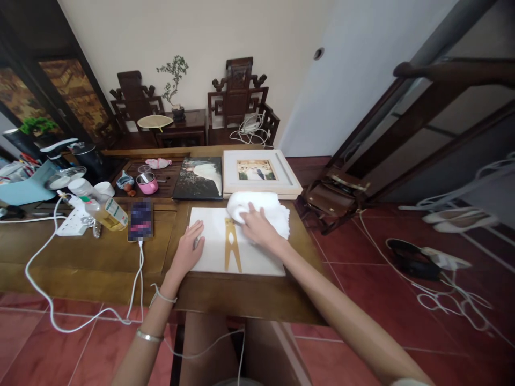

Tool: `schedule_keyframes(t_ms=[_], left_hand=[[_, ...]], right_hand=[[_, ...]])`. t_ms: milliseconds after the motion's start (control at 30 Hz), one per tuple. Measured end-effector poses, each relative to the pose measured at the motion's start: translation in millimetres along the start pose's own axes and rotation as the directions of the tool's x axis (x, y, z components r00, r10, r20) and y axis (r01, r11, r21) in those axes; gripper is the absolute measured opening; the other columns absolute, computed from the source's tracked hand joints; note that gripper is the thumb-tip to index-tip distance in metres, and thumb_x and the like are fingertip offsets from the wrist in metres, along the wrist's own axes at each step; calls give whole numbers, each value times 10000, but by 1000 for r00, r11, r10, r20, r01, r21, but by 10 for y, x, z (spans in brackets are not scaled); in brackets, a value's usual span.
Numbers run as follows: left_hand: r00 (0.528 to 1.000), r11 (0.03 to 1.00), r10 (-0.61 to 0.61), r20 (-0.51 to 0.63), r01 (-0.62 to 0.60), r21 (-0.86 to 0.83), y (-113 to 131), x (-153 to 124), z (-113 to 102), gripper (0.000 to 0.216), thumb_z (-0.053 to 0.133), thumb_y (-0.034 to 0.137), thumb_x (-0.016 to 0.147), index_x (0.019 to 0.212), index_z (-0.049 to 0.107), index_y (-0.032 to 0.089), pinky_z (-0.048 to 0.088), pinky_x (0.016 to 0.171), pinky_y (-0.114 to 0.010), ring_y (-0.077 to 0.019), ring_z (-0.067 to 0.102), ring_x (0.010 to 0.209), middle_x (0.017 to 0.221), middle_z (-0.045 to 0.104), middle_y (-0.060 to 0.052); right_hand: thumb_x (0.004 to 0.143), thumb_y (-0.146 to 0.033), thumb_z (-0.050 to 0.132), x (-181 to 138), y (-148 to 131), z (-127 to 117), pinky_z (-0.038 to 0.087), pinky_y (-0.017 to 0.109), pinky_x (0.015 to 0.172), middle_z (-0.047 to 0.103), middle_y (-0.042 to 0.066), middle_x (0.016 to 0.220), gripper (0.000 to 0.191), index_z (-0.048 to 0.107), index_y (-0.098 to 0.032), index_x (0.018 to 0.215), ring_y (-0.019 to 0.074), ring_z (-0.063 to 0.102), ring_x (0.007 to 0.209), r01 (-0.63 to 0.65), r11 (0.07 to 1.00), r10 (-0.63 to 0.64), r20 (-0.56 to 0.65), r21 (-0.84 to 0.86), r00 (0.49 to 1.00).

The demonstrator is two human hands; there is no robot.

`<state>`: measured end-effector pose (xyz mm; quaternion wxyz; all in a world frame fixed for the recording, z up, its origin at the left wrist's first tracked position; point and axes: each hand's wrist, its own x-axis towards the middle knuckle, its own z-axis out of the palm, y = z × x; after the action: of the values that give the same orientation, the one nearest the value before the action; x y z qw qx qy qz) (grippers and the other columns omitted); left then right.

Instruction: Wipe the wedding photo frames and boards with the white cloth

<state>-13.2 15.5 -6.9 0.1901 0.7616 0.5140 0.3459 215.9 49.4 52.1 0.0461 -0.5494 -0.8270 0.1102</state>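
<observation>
On the wooden table in front of me lies a white flat panel [209, 252] with a tan A-shaped piece [232, 246] running down its middle. My left hand [189, 249] rests at the panel's left edge, fingers stretched out and thumb apart. Over the panel's upper right part, my right hand [259, 228] grips a bunched white towel [261, 202], which covers that corner. Just behind the towel is a white picture frame [289, 177] with a photo in it. Beside that frame lies a dark picture [193, 179] with a white shape on it.
A phone [140, 221] on a charging cable lies left of the panel, by a bottle of yellow liquid [110, 212] and a white power strip [74, 221]. Farther back are a pink cup [147, 183] and a black kettle [87, 158]. A dark wooden chair [341, 187] stands at right.
</observation>
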Motion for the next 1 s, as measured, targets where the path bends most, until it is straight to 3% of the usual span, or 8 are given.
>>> schedule_keyframes(t_ms=[133, 367, 500, 633, 867, 1000], left_hand=[[1000, 1000, 1, -5, -2, -13, -3, -1, 2, 390, 443, 211, 875, 1247, 550, 163, 259, 1121, -461, -207, 425, 1297, 1355, 502, -111], [1000, 1000, -11, 4, 11, -9, 28, 2, -1, 394, 451, 206, 868, 1243, 554, 147, 256, 1125, -447, -211, 421, 1300, 1355, 501, -120], [1000, 1000, -20, 15, 20, -5, 32, 4, -4, 396, 445, 202, 869, 1246, 551, 140, 258, 1123, -458, -216, 418, 1302, 1358, 496, -126], [1000, 1000, -17, 9, 17, -9, 20, 5, -2, 396, 450, 200, 867, 1248, 550, 159, 256, 1121, -472, -219, 419, 1301, 1358, 498, -116], [1000, 1000, -5, 6, 5, -20, 22, 9, -10, 392, 452, 207, 868, 1243, 554, 152, 254, 1123, -462, -214, 420, 1300, 1353, 503, -120], [1000, 1000, -5, 3, 5, -26, 21, 10, -4, 384, 454, 205, 867, 1234, 560, 170, 256, 1119, -472, -214, 427, 1295, 1346, 511, -114]], right_hand=[[735, -23, 404, -100, -193, 90, 166, 624, 1046, 338, 185, 1450, 388, 620, -61, 1055, 393, 122, 1371, 39, 999, -39, -22, -22, 999], [675, -28, 471, -1077, -449, 293, 98, 642, 1076, 283, 126, 1489, 317, 706, -128, 862, 411, 82, 1375, 240, 970, -240, 26, -25, 971], [642, -46, 487, -1366, -518, 271, 95, 652, 1074, 289, 110, 1489, 294, 710, -139, 809, 417, 85, 1373, 274, 961, -276, 83, 32, 958], [671, -27, 439, -1113, -444, 194, 147, 600, 1091, 326, 105, 1472, 360, 699, -125, 901, 366, 122, 1383, 223, 974, -225, 70, 42, 972], [733, -65, 428, -69, -306, 68, 245, 598, 1026, 385, 127, 1438, 402, 646, -107, 1068, 379, 217, 1347, 77, 993, -80, -27, -91, 996], [748, -56, 443, 21, -387, 152, 186, 649, 1018, 362, 158, 1445, 389, 661, -103, 1067, 426, 189, 1344, 63, 988, -71, -54, -139, 996]])
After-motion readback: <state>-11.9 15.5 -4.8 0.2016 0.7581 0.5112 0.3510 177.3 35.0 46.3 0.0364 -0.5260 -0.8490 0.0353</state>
